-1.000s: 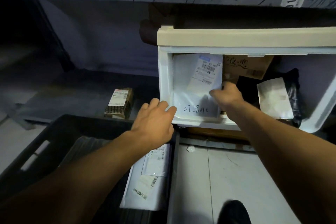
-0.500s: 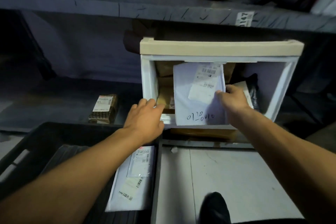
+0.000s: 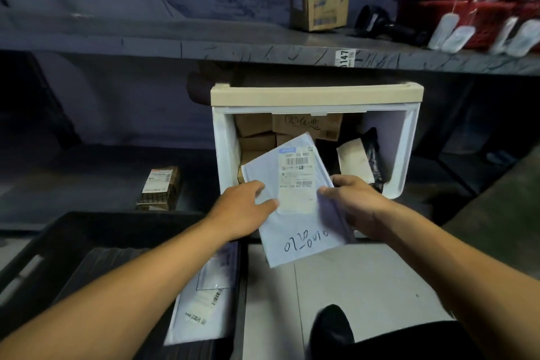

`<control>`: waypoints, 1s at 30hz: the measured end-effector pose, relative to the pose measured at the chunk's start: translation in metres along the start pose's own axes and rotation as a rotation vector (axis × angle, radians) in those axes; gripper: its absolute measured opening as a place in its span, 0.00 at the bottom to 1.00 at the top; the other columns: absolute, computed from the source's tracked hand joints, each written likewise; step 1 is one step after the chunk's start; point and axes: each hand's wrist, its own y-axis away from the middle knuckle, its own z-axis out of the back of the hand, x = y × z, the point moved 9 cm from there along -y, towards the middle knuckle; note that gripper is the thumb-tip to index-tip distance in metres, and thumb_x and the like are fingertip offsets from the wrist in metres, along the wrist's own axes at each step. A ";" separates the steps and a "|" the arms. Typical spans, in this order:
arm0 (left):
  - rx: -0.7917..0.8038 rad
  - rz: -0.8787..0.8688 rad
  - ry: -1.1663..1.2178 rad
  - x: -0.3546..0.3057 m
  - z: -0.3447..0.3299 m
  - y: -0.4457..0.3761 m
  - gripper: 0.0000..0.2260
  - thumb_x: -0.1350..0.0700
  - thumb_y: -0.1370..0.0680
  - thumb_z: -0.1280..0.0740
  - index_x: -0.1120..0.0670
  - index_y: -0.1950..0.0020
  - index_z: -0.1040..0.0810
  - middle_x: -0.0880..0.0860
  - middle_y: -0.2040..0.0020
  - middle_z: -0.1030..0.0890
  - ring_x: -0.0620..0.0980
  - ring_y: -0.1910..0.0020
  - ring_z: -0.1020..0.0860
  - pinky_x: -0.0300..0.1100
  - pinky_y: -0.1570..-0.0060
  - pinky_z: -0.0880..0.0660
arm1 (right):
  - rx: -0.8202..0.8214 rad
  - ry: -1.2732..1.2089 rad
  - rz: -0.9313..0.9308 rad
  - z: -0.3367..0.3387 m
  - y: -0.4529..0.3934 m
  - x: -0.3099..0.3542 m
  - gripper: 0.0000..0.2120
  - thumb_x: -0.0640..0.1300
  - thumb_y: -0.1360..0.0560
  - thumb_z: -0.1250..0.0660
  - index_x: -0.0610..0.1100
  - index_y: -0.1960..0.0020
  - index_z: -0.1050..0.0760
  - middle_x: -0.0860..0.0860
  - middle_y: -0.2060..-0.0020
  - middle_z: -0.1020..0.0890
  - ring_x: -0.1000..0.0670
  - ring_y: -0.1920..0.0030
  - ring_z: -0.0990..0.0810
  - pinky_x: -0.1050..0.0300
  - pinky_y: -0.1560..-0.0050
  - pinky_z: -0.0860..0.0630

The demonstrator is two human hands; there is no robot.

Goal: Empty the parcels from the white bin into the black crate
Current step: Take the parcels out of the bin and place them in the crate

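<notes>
A white bin (image 3: 225,137) lies tipped on its side under a shelf, its opening facing me. Brown cardboard parcels (image 3: 306,126) and a black bag parcel (image 3: 374,155) are stacked inside. A white mailer envelope (image 3: 304,231) with a shipping label and black handwriting is half out of the bin. My left hand (image 3: 239,213) grips its left edge and my right hand (image 3: 359,204) grips its right edge. The black crate (image 3: 52,245) stands on the floor at lower left, with another white mailer (image 3: 201,295) lying inside it.
A small brown labelled parcel (image 3: 159,188) sits on the low shelf left of the bin. The upper shelf (image 3: 263,47) carries a cardboard box (image 3: 320,7) and a red basket (image 3: 479,20). My dark shoe (image 3: 331,327) stands on the pale floor.
The white mailer has come out of the bin toward me and tilted. My left hand moved from the bin's rim onto the mailer's left edge. The view rose.
</notes>
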 end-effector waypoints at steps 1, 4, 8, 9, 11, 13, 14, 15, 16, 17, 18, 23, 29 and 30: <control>0.045 0.032 0.132 0.002 -0.004 0.001 0.23 0.41 0.21 0.34 0.49 0.28 0.28 0.48 0.31 0.24 0.49 0.33 0.25 0.42 0.40 0.28 | 0.046 0.007 0.015 -0.014 0.001 0.003 0.07 0.38 0.18 0.36 0.44 0.45 0.19 0.44 0.54 0.13 0.42 0.55 0.13 0.50 0.58 0.17; 0.094 0.142 0.582 0.004 -0.011 0.006 0.22 0.34 0.25 0.32 0.40 0.34 0.25 0.45 0.32 0.22 0.47 0.36 0.23 0.46 0.40 0.24 | 0.149 0.059 0.107 -0.055 0.007 0.013 0.07 0.41 0.18 0.35 0.45 0.43 0.20 0.43 0.47 0.14 0.41 0.45 0.15 0.42 0.43 0.18; -0.009 0.199 0.735 0.006 -0.012 0.007 0.17 0.38 0.22 0.33 0.45 0.38 0.21 0.47 0.44 0.16 0.50 0.43 0.19 0.52 0.45 0.20 | 0.215 0.160 0.292 -0.100 0.022 0.034 0.09 0.39 0.19 0.37 0.46 0.40 0.23 0.46 0.47 0.17 0.46 0.44 0.17 0.47 0.44 0.18; -0.076 0.228 0.782 0.010 -0.008 0.007 0.13 0.43 0.20 0.33 0.47 0.40 0.20 0.49 0.46 0.16 0.51 0.45 0.18 0.54 0.45 0.20 | 0.200 0.198 0.330 -0.106 0.023 0.037 0.09 0.38 0.20 0.37 0.47 0.43 0.23 0.47 0.48 0.17 0.47 0.45 0.18 0.45 0.43 0.19; -0.211 0.301 0.833 0.022 0.000 0.007 0.08 0.54 0.19 0.35 0.51 0.42 0.18 0.53 0.48 0.15 0.53 0.48 0.17 0.53 0.44 0.20 | 0.165 0.261 0.347 -0.113 0.022 0.037 0.07 0.39 0.22 0.36 0.48 0.48 0.22 0.49 0.47 0.18 0.47 0.47 0.20 0.42 0.39 0.21; -0.282 0.348 0.837 0.034 0.009 0.007 0.10 0.59 0.19 0.37 0.54 0.42 0.18 0.54 0.50 0.14 0.55 0.50 0.16 0.52 0.47 0.19 | 0.141 0.281 0.350 -0.114 0.019 0.038 0.07 0.40 0.22 0.33 0.51 0.48 0.20 0.51 0.43 0.19 0.46 0.43 0.20 0.43 0.36 0.23; -0.290 0.350 0.852 0.038 0.013 0.006 0.10 0.61 0.19 0.36 0.55 0.42 0.18 0.54 0.50 0.14 0.56 0.51 0.16 0.50 0.49 0.19 | 0.108 0.269 0.359 -0.110 0.015 0.040 0.08 0.40 0.22 0.31 0.50 0.46 0.20 0.51 0.41 0.19 0.45 0.41 0.20 0.42 0.35 0.24; -0.289 0.341 0.872 0.041 0.017 0.005 0.09 0.61 0.19 0.36 0.56 0.43 0.17 0.54 0.51 0.14 0.56 0.52 0.16 0.49 0.52 0.19 | 0.061 0.253 0.361 -0.103 0.011 0.042 0.08 0.40 0.22 0.30 0.48 0.44 0.20 0.50 0.41 0.19 0.45 0.39 0.20 0.42 0.34 0.24; -0.284 0.328 0.892 0.041 0.021 0.005 0.09 0.62 0.19 0.36 0.56 0.44 0.17 0.54 0.52 0.14 0.55 0.54 0.16 0.48 0.55 0.19 | 0.007 0.245 0.342 -0.094 0.006 0.042 0.09 0.40 0.22 0.30 0.47 0.42 0.21 0.50 0.41 0.20 0.45 0.38 0.21 0.43 0.34 0.24; -0.273 0.315 0.911 0.041 0.024 0.005 0.08 0.63 0.19 0.36 0.56 0.46 0.17 0.54 0.53 0.14 0.55 0.55 0.15 0.47 0.56 0.19 | -0.044 0.240 0.309 -0.084 0.002 0.041 0.10 0.41 0.22 0.29 0.47 0.41 0.22 0.50 0.41 0.22 0.46 0.38 0.22 0.44 0.35 0.24; -0.257 0.306 0.927 0.039 0.026 0.007 0.08 0.63 0.19 0.35 0.55 0.48 0.17 0.55 0.54 0.14 0.55 0.56 0.15 0.48 0.56 0.19 | -0.083 0.233 0.273 -0.075 0.000 0.040 0.12 0.43 0.22 0.29 0.47 0.39 0.23 0.49 0.40 0.22 0.46 0.39 0.22 0.45 0.38 0.23; -0.188 0.277 0.970 0.038 0.036 0.010 0.07 0.61 0.18 0.36 0.56 0.46 0.18 0.56 0.50 0.14 0.57 0.51 0.15 0.53 0.47 0.19 | -0.107 0.102 0.122 -0.053 -0.007 0.029 0.17 0.45 0.22 0.28 0.45 0.36 0.27 0.48 0.42 0.20 0.46 0.44 0.20 0.56 0.56 0.24; -0.374 0.286 0.822 0.054 0.062 0.016 0.05 0.64 0.23 0.30 0.56 0.50 0.18 0.52 0.56 0.14 0.51 0.58 0.15 0.42 0.61 0.19 | -0.068 0.002 0.138 -0.053 -0.001 0.039 0.02 0.41 0.21 0.29 0.42 0.50 0.20 0.47 0.49 0.16 0.45 0.48 0.18 0.55 0.56 0.24; -0.444 0.298 0.728 0.059 0.068 0.018 0.07 0.65 0.24 0.29 0.56 0.49 0.19 0.51 0.56 0.15 0.51 0.58 0.16 0.41 0.62 0.21 | -0.101 -0.016 0.146 -0.050 -0.001 0.040 0.02 0.41 0.21 0.29 0.43 0.53 0.21 0.46 0.50 0.17 0.44 0.48 0.19 0.54 0.54 0.24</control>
